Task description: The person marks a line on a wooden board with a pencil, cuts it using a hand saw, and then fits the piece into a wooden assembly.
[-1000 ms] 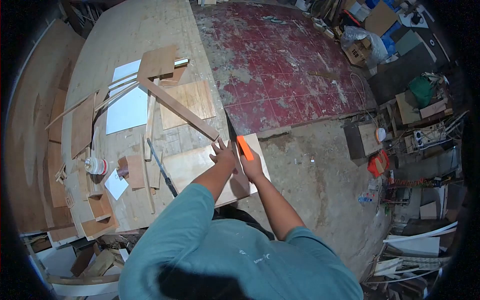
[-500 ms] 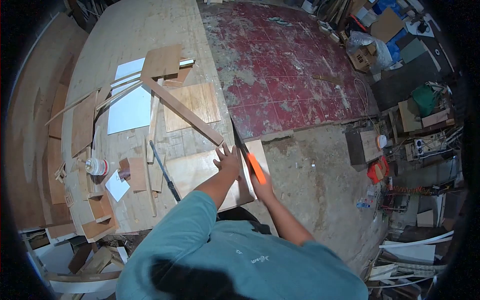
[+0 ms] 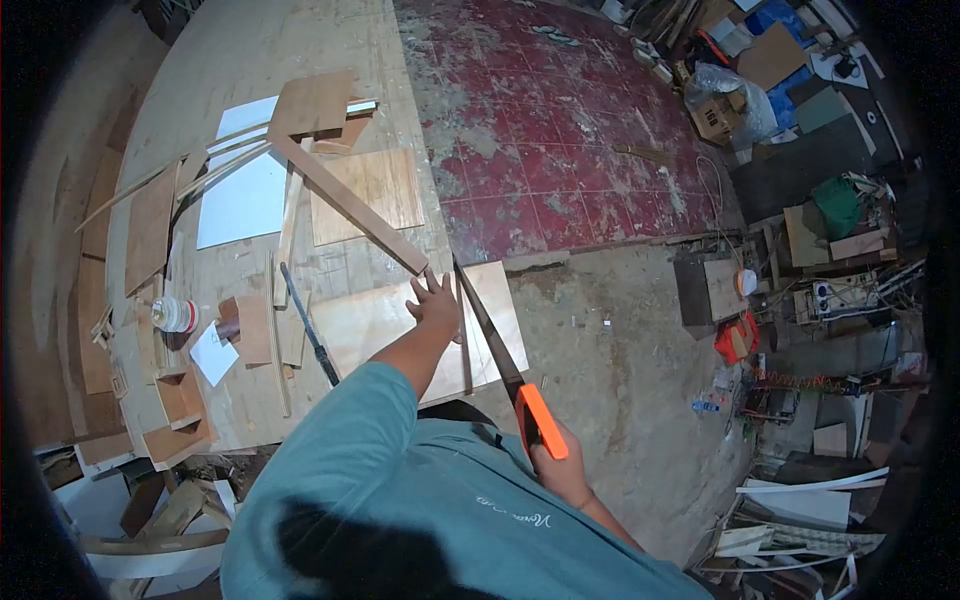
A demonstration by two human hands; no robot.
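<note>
Now your right hand (image 3: 562, 468) is clamped on the orange handle of the saw (image 3: 489, 330), its blade lying across the board (image 3: 370, 325) that overhangs the worktop (image 3: 250, 50) edge. Your left hand (image 3: 436, 303) presses flat on the board, just beside the blade; keep it clear and stroke straight.

1. Fingers of right hand (image 3: 564, 470): mostly hidden behind handle of saw (image 3: 541, 420).
2. Teeth of saw, just right of left hand (image 3: 437, 305) fingers: too small to tell.
3. Near edge of board (image 3: 365, 322), behind those fingers: hidden by sleeve (image 3: 350, 430).
4. Print on shirt (image 3: 430, 540): blurred, unreadable.
</note>
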